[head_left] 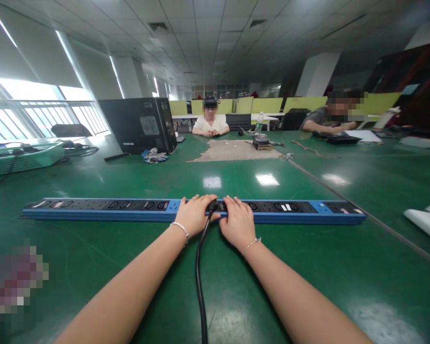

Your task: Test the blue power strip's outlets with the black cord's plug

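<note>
A long blue power strip with black socket panels lies across the green table. My left hand rests over its middle, fingers on the far edge and wrapped round the strip beside a black plug. The plug sits at the strip, and its thick black cable runs down toward me between my forearms. Just right of the plug, my right hand curls over the strip, fingers on its top and thumb at the near side. Parts of the sockets are hidden under both hands.
On the green table, a black computer case stands at the back left beside gloves. A green basket with cables is far left. A bottle stands behind a round object. Two people sit across the table.
</note>
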Motion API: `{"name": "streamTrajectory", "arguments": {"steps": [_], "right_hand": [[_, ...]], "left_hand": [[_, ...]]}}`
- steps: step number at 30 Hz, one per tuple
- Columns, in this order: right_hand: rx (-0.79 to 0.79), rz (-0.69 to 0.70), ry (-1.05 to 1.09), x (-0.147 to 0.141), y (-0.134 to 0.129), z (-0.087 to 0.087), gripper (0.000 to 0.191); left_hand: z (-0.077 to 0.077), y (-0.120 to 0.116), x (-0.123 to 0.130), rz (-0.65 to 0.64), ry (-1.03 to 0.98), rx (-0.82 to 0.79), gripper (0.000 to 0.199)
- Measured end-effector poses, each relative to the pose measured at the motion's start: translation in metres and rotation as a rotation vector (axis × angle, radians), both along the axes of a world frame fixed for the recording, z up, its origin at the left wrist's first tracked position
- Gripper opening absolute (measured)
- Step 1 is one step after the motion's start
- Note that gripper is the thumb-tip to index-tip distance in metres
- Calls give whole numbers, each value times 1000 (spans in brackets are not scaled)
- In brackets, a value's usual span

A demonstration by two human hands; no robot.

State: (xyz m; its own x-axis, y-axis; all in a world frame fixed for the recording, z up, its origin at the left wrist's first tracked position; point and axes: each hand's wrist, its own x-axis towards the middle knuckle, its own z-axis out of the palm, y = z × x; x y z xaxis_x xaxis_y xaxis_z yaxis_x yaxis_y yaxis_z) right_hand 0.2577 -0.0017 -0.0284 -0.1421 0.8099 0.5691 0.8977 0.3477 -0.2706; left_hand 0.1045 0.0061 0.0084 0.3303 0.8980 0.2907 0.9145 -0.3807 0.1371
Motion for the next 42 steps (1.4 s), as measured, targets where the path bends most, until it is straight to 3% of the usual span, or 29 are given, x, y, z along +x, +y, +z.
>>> {"name": "streamTrajectory", "arguments": {"steps": [4,10,19,26,36,42], "right_hand": [[43,137,44,1,2,2,56],[74,333,83,-2,-2,8,53],[82,153,-11,-19,10,13,25],[82,36,-93,-30,10,21,16],[75,-64,-77,-40,18,14,32],[-47,-79,-23,-42,13,16,35]], "left_hand": [[-6,-1,0,-23,-8,40,61],[-14,2,-4,-29,-46,100,55],[-23,6,-5,19,5,189,44],[-26,5,-2,39,-25,252,35],[-29,7,-3,45,-20,270,39],[-28,7,-3,48,-1,246,41]]}}
